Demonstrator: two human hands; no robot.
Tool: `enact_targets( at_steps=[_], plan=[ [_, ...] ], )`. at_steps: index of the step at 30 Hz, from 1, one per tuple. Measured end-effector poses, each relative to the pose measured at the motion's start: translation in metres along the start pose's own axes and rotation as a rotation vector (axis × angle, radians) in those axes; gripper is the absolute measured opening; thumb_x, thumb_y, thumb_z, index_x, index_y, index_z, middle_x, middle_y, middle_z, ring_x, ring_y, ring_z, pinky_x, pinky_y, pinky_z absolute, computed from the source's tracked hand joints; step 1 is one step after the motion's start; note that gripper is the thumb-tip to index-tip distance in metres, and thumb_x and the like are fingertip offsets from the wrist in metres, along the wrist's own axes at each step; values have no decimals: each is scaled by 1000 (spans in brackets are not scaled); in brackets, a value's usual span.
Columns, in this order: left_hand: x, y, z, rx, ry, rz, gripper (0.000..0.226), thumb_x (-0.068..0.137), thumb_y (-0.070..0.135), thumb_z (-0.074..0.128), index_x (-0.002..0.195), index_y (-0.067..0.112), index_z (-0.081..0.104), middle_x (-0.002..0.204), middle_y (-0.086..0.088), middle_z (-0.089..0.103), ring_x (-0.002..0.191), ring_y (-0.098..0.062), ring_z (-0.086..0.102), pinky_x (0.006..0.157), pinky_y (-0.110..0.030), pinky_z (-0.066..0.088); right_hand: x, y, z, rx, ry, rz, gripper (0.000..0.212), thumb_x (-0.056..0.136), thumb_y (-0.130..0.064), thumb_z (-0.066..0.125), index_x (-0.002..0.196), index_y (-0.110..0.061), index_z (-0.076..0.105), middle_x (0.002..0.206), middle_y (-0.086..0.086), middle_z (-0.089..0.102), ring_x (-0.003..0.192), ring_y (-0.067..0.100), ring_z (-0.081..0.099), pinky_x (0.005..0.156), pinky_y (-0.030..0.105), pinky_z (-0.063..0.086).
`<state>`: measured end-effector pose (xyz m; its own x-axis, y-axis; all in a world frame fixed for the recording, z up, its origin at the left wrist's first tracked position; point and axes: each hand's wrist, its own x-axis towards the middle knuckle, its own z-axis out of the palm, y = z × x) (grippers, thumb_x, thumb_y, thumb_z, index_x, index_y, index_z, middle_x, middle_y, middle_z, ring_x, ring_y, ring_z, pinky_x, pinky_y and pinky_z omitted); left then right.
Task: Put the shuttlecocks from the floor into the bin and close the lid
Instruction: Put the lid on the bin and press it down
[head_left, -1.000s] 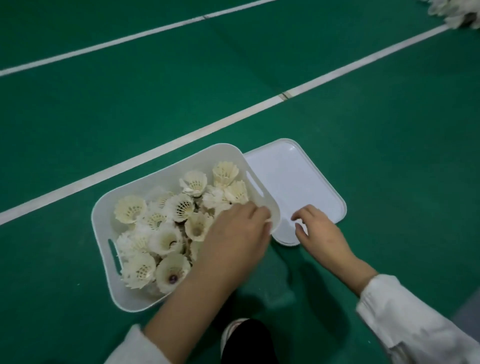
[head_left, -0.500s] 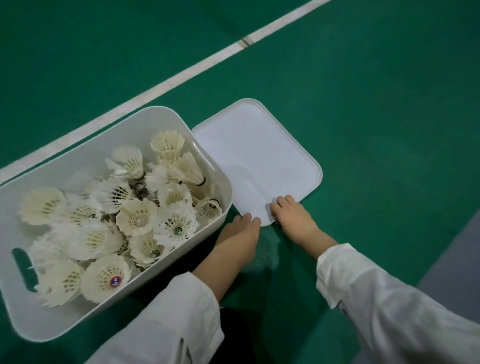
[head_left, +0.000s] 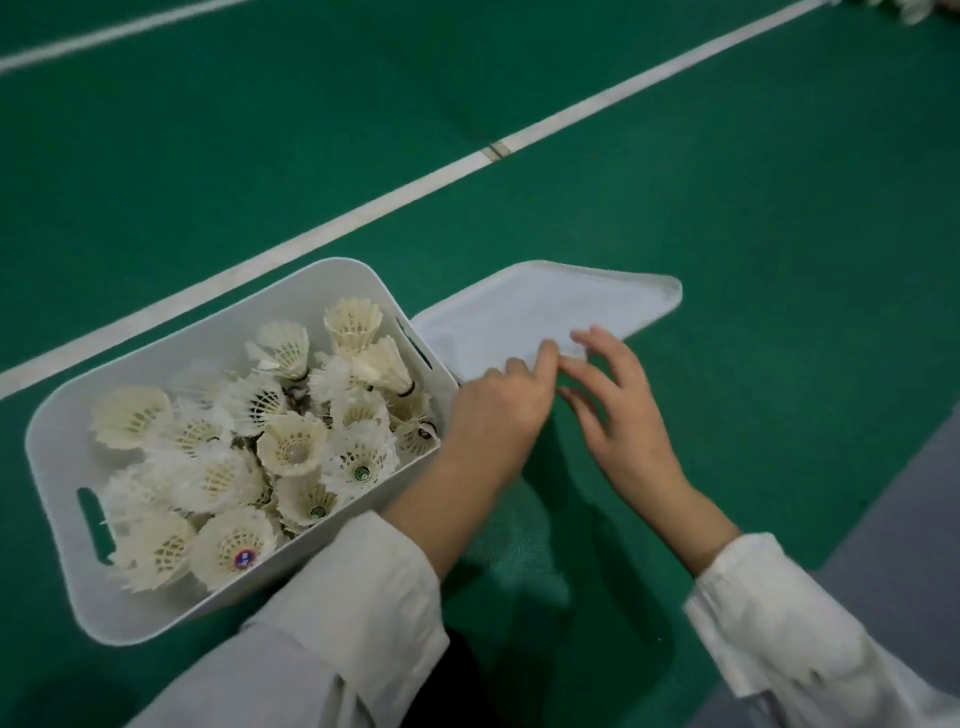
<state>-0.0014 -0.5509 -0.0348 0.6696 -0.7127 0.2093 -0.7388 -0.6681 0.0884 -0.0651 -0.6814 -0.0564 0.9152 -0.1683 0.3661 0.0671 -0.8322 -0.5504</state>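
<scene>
Starting at the left, the white bin (head_left: 57, 441) stands on the green floor (head_left: 779, 208), heaped with shuttlecocks (head_left: 291, 447), so the gathering looks done as far as this view reaches. Several feather skirts stand about level with the rim and may keep the lid from seating. Closing is what remains. The lid (head_left: 545, 306) sits just beside the bin's right end, tilted, its near edge apparently raised off the floor. The left hand (head_left: 498, 410) has its fingers curled onto that edge, pinching it. The right hand (head_left: 623, 421) has its fingers spread and nearly straight, tips touching the same edge without wrapping it. A white court line (head_left: 363, 218) runs behind the bin and a grey strip (head_left: 909, 493) borders the floor at the right. A blurred white scrap (head_left: 906, 8) in the top right corner might be more shuttlecocks, but too little shows to tell.
</scene>
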Motion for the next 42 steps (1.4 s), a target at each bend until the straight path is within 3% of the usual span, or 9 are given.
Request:
enact_targets(
  at_steps=[4,8,13,17,21,25,28,37,42],
  plan=[
    [1,-20,-61,-189,166,-126,49,85,6,45,133,9,39,64,-9,60,44,-29,57,38,-31,42,30,-65,-3,208,41,26,46,91,-5,53,136,-13,45,152,3,17,145,22,13,119,25,12],
    [-15,-34,-117,-799,127,-523,51,93,11,40,139,24,22,90,-9,60,69,-27,62,62,-40,54,54,-112,0,382,-24,89,56,96,-18,47,145,-23,20,154,-6,10,144,7,11,118,22,12],
    [-88,-91,-135,-1298,388,-1017,43,94,5,41,129,24,26,126,-9,45,94,-27,61,49,-28,56,63,-117,30,91,-349,284,53,97,-40,37,146,-29,21,158,1,12,145,23,11,117,50,11],
    [-154,-130,-139,-1438,417,-1244,43,92,-1,38,129,18,25,128,-10,41,60,-18,68,47,-28,56,59,-122,53,-87,-537,428,62,93,-53,35,147,-28,19,158,6,7,145,30,6,113,60,3],
    [-203,-163,-130,-1279,335,-1427,42,88,2,42,127,10,30,111,-10,49,68,-21,56,38,-23,47,65,-129,71,-105,-506,572,76,89,-58,40,147,-15,18,153,17,19,141,34,19,113,60,9],
    [-229,-181,-112,-895,82,-1440,30,84,27,50,110,13,49,104,-6,58,89,-23,56,68,-31,41,65,-135,76,30,-460,615,78,87,-48,52,144,-6,18,142,21,32,128,39,36,108,50,29],
    [-232,-189,-94,-674,41,-1398,32,87,38,49,106,13,53,109,-7,56,96,-26,53,79,-35,42,61,-137,73,101,-434,602,77,87,-40,58,144,-5,18,141,19,30,127,37,38,104,44,33],
    [-207,-195,-61,-888,226,-1354,54,94,33,42,142,20,22,140,-5,41,121,-31,44,95,-39,37,55,-130,69,246,-352,608,68,74,-39,72,127,-9,43,125,10,52,110,28,55,95,45,47],
    [-220,-190,-50,-903,211,-1337,54,96,26,35,145,30,14,144,1,38,125,-29,42,103,-43,35,45,-126,67,399,-299,696,71,78,-23,74,132,-7,32,115,-1,49,102,18,52,85,29,41]
  ],
)
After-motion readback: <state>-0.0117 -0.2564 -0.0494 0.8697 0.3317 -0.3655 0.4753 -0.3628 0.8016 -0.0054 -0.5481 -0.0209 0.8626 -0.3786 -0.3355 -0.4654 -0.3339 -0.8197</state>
